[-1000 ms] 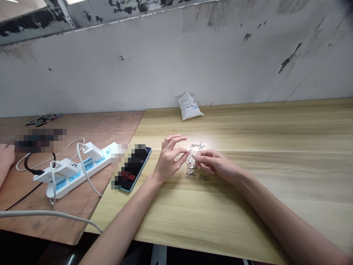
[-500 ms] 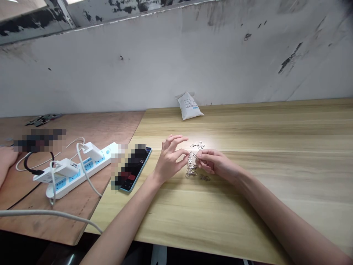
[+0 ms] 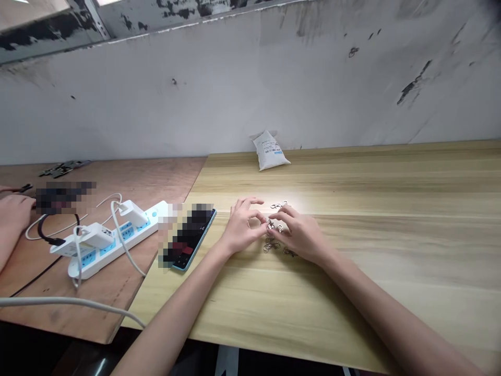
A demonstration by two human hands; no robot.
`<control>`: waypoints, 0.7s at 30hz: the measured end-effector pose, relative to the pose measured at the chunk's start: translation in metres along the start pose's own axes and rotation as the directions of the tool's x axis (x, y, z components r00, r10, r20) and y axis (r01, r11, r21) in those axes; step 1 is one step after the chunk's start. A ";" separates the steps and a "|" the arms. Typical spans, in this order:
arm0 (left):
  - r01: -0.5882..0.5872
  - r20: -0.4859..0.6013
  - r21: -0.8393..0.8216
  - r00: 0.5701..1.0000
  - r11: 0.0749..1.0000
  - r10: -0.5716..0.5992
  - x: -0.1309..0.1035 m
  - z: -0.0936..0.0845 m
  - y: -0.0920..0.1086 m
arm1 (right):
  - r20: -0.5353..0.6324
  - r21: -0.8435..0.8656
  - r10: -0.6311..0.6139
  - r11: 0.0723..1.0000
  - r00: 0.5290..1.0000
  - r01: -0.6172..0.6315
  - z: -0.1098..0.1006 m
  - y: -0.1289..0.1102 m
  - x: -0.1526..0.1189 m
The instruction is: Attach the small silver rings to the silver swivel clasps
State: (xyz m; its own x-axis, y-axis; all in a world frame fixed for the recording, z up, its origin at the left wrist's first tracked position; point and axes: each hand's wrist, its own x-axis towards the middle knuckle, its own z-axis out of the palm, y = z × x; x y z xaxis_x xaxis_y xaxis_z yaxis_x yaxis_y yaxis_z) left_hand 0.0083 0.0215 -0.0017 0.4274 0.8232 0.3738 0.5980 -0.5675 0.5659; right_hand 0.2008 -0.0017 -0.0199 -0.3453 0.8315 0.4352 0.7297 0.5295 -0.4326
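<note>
Metal clasp (image 3: pixel 270 224) in left hand's (image 3: pixel 243 228) pinched grip, right hand's (image 3: pixel 300 234) fingers parted just beside.

Your pale wooden table (image 3: pixel 391 198) carries a phone (image 3: pixel 198 241) near its left edge, a white bag (image 3: pixel 271 151) at the back and small metal clips (image 3: pixel 271 245) in loose groups around the middle. Beside it, on your left, a reddish-brown table (image 3: pixel 164 175) bears a slanting white power strip (image 3: pixel 126 236), with dark scraps (image 3: pixel 64 168) lying farther back.
</note>
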 end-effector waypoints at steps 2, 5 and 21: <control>0.030 0.008 -0.046 1.000 0.998 -0.030 0.000 0.000 0.002 | -0.043 -0.154 -0.027 0.988 0.999 0.020 0.002 -0.002 0.000; 0.058 0.004 -0.093 0.998 0.994 -0.058 0.000 0.000 0.003 | -0.075 -0.292 -0.084 0.955 0.994 0.059 0.001 -0.005 0.002; 0.031 -0.067 -0.178 0.997 0.984 -0.043 0.002 0.000 -0.002 | -0.032 -0.227 -0.150 0.964 0.988 0.139 0.005 -0.002 -0.001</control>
State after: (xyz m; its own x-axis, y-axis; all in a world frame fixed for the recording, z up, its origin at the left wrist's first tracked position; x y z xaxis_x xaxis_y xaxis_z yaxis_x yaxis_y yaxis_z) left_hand 0.0079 0.0238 -0.0019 0.3546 0.8463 0.3976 0.4804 -0.5297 0.6991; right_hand 0.1966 -0.0031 -0.0229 -0.4323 0.7366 0.5201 0.7893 0.5880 -0.1768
